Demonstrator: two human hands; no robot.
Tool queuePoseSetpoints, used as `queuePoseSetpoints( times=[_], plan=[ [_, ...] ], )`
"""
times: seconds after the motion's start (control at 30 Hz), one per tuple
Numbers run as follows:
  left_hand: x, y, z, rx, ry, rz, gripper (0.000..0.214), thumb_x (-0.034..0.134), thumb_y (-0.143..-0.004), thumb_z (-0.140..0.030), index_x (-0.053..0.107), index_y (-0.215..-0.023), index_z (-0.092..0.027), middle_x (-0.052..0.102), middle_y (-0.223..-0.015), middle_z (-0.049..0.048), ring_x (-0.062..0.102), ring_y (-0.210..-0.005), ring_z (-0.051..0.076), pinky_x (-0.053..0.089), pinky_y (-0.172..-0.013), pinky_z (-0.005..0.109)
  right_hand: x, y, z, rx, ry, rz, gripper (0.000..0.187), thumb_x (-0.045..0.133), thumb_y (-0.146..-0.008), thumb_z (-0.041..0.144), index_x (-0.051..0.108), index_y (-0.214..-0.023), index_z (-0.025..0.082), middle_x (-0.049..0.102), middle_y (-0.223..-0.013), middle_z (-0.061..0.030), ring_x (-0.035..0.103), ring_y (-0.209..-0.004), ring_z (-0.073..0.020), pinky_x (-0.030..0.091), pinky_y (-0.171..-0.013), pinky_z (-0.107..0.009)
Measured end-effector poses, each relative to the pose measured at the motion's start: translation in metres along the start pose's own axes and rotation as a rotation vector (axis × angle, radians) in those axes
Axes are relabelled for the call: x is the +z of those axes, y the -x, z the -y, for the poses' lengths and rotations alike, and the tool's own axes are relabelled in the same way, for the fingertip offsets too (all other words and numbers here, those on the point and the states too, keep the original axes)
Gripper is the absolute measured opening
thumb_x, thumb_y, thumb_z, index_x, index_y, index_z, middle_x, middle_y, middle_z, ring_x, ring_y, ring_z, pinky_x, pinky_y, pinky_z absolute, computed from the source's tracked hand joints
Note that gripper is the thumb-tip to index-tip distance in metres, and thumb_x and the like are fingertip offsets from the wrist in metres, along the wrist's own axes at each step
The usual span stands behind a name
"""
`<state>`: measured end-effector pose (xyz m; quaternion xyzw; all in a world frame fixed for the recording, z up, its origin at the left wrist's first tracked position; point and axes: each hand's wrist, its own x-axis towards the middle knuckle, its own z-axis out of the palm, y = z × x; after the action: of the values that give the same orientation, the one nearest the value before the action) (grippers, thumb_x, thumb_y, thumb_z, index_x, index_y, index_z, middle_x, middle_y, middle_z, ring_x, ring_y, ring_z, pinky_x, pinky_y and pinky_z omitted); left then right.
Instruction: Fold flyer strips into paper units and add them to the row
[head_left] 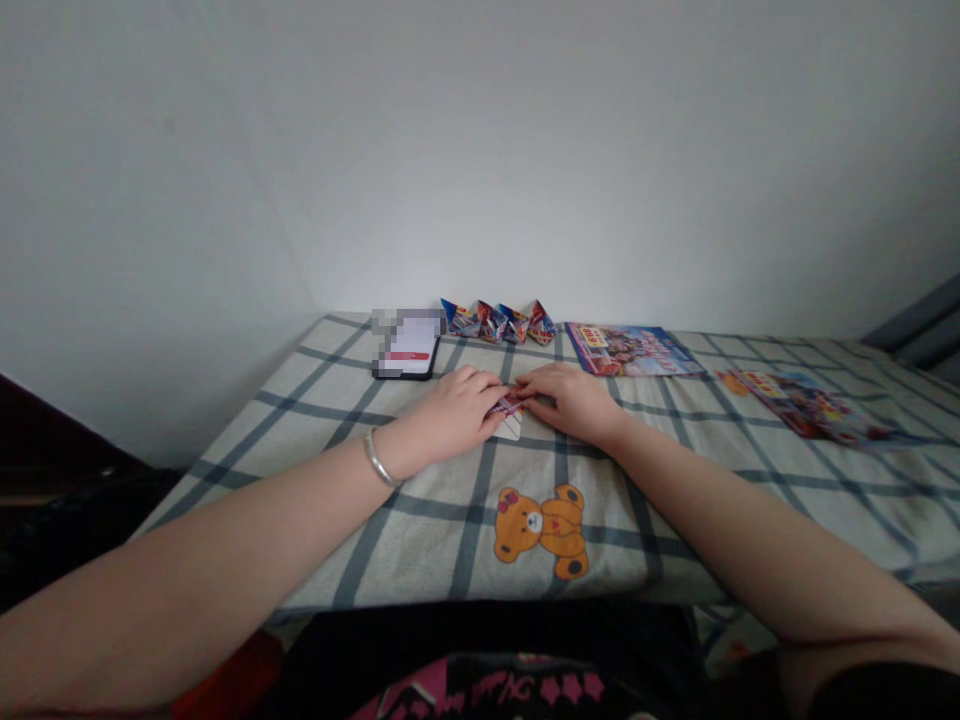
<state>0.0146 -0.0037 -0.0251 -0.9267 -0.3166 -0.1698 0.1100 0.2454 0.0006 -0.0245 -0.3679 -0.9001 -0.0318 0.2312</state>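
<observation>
Both of my hands meet over a small folded piece of printed paper near the middle of the table. Its visible part has a coloured pattern above and a pale, lined area below. My left hand, with a silver bangle at its wrist, grips the left side of the paper, fingers curled over it. From the right, my right hand closes its fingertips on the upper right edge. Much of the paper is hidden beneath the fingers. Beyond my hands stand several folded paper shapes in a row, blue and red.
A phone with a lit screen lies behind my left hand. Two colourful printed booklets or sheets, one behind my right hand and one farther right, rest on the checked tablecloth. A pale wall borders the table's back.
</observation>
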Motion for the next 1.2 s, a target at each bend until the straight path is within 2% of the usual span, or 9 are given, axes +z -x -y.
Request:
queuePoseSetpoints(
  times=[0.23, 0.43, 0.57, 0.67, 0.87, 1.07, 1.2],
  plan=[
    [-0.013, 0.011, 0.008, 0.066, -0.054, 0.092, 0.035, 0.047, -0.098, -0.035, 0.061, -0.125, -0.018, 0.06, -0.125, 0.0093, 0.05, -0.113, 0.024, 0.039, -0.102, 0.037, -0.007, 0.002, 0.005, 0.03, 0.034, 0.036, 0.02, 0.059, -0.091, 0.027, 0.072, -0.105, 0.022, 0.072, -0.114, -0.0051, 0.065, -0.103, -0.0217, 0.051, -0.093, -0.037],
    [-0.028, 0.013, 0.022, 0.005, 0.113, 0.214, 0.029, 0.055, -0.094, -0.036, 0.066, -0.117, -0.02, 0.063, -0.115, 0.0075, 0.057, -0.105, 0.021, 0.042, -0.096, 0.033, -0.008, 0.003, 0.005, 0.075, 0.073, 0.057, 0.015, 0.057, -0.089, 0.021, 0.069, -0.097, 0.021, 0.074, -0.107, -0.0048, 0.063, -0.101, -0.021, 0.05, -0.089, -0.033],
    [-0.027, 0.011, 0.032, -0.051, 0.195, 0.196, 0.023, 0.062, -0.089, -0.036, 0.069, -0.102, -0.018, 0.066, -0.101, 0.0065, 0.06, -0.096, 0.021, 0.045, -0.09, 0.032, -0.008, 0.004, 0.006, 0.078, 0.079, 0.056, 0.012, 0.058, -0.089, 0.023, 0.068, -0.095, 0.021, 0.074, -0.106, -0.005, 0.063, -0.099, -0.0213, 0.05, -0.089, -0.034],
    [-0.023, 0.01, 0.034, -0.082, 0.266, 0.175, 0.021, 0.066, -0.084, -0.034, 0.07, -0.097, -0.019, 0.067, -0.098, 0.0057, 0.061, -0.093, 0.021, 0.046, -0.085, 0.032, -0.007, 0.004, 0.006, 0.073, 0.078, 0.048, 0.014, 0.059, -0.089, 0.024, 0.068, -0.099, 0.022, 0.073, -0.105, -0.0051, 0.063, -0.098, -0.0216, 0.049, -0.089, -0.035],
    [-0.019, 0.006, 0.031, -0.16, 0.361, 0.145, 0.021, 0.068, -0.077, -0.029, 0.071, -0.096, -0.019, 0.067, -0.099, 0.0057, 0.061, -0.096, 0.022, 0.045, -0.087, 0.033, -0.007, 0.003, 0.006, 0.059, 0.095, 0.041, 0.023, 0.058, -0.091, 0.028, 0.068, -0.11, 0.021, 0.072, -0.109, -0.0074, 0.063, -0.102, -0.0233, 0.049, -0.091, -0.038],
    [-0.012, 0.005, 0.032, -0.237, 0.386, 0.154, 0.025, 0.068, -0.073, -0.03, 0.07, -0.096, -0.019, 0.066, -0.102, 0.0057, 0.06, -0.098, 0.023, 0.045, -0.088, 0.033, -0.007, 0.004, 0.004, 0.034, 0.072, 0.048, 0.027, 0.059, -0.091, 0.035, 0.069, -0.111, 0.019, 0.069, -0.119, -0.0081, 0.062, -0.108, -0.0241, 0.049, -0.095, -0.04],
    [-0.009, 0.004, 0.029, -0.306, 0.435, 0.147, 0.027, 0.069, -0.07, -0.023, 0.067, -0.097, -0.017, 0.066, -0.104, 0.0061, 0.06, -0.099, 0.023, 0.047, -0.086, 0.033, -0.007, 0.005, 0.003, 0.029, 0.059, 0.047, 0.027, 0.06, -0.091, 0.035, 0.069, -0.111, 0.019, 0.069, -0.119, -0.008, 0.061, -0.11, -0.0241, 0.048, -0.097, -0.041]
  ],
)
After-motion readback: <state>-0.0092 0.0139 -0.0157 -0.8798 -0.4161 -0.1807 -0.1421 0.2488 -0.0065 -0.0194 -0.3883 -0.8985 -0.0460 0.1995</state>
